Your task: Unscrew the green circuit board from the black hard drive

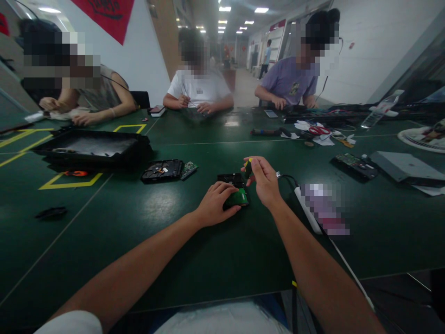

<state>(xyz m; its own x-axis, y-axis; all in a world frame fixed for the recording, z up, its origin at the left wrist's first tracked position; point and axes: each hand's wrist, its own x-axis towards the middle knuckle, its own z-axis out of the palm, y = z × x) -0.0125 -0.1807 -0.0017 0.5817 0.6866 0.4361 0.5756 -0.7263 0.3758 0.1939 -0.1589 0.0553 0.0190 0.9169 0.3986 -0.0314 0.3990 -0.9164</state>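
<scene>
A hard drive with a green circuit board [239, 198] lies on the dark green table in front of me. My left hand [217, 204] grips it from the left, fingers over the top and thumb along the near edge. My right hand [266, 178] is closed around a screwdriver [248, 168] with a yellow and black handle, held upright over the drive's right side. The screwdriver's tip is too small to make out. To the left lie another opened drive [162, 170] and a loose circuit board [189, 170].
A black tray [93, 148] stands at the left, with an orange-handled tool [76, 173] before it. A power strip [308, 211] lies right of my hands. Farther right are a drive [354, 166], a grey metal box [406, 167] and a bottle [382, 110]. Three people sit opposite.
</scene>
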